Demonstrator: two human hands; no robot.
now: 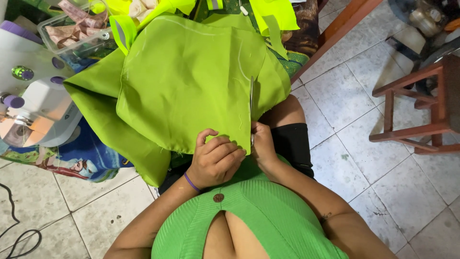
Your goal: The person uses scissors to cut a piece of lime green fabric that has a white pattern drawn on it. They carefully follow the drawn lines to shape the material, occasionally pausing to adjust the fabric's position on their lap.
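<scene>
Two bare hands meet at the lower edge of a large piece of lime-green woven cloth [187, 81] that is spread over the person's lap and runs up onto the table above. The left hand [215, 160], with a thin purple band [191, 182] round its wrist, has its fingers curled together and pinches the cloth's frayed bottom hem between thumb and fingers. The right hand [263, 144] sits just beside it, touching it, and is closed round the handles of a pair of metal scissors [251, 108], whose slim blades stand nearly upright along the right-hand edge of the cloth; whether the blades are parted cannot be told from this angle. Below the hands shows the person's ribbed green top with a small brown button [218, 197], and a black garment covers the thigh [293, 144] to the right of the cloth. To the left, a white sewing machine with purple knobs [38, 103] stands on a colourful printed table cover [76, 163]. At the top left a clear plastic box of folded pinkish fabric strips [76, 26] lies near bright yellow-green garment pieces with grey reflective bands [120, 31]. On the right, a reddish-brown wooden stool [421, 105] stands well apart on the pale tiled floor [383, 187], and a black cable [19, 237] curls in the lower left corner.
</scene>
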